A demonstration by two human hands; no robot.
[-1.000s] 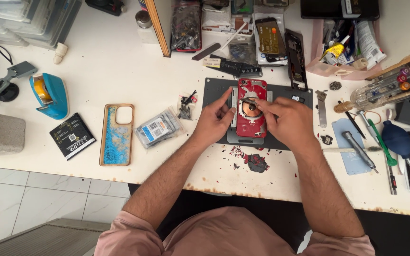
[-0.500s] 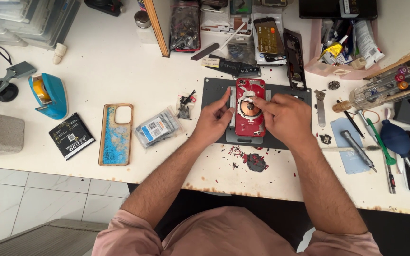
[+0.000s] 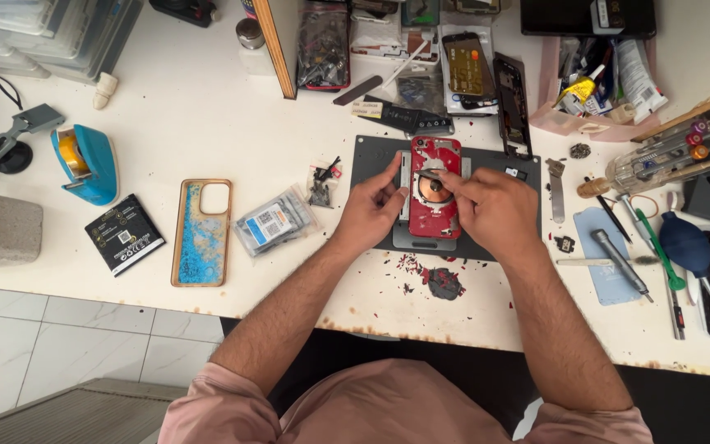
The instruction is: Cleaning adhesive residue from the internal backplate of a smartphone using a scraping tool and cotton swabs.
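A red phone (image 3: 435, 215) with a shattered back lies face down in a grey holder (image 3: 425, 241) on a dark mat (image 3: 371, 160). A round copper coil (image 3: 432, 194) shows in its middle. My left hand (image 3: 371, 210) grips the phone's left edge, thumb on the frame. From the right, my right hand (image 3: 493, 210) reaches over the phone, its thumb and forefinger pinched at the coil. Red glass chips (image 3: 441, 282) lie on the table just below the mat.
A blue phone case (image 3: 202, 233), a bagged part (image 3: 273, 220) and a black battery (image 3: 123, 234) lie to the left, with a blue tape dispenser (image 3: 88, 163) beyond. Screwdrivers, tweezers and a blue blower (image 3: 687, 243) crowd the right. Phone parts and boxes line the back edge.
Both hands stay on the red phone. Only the fingers shift slightly at the coil.
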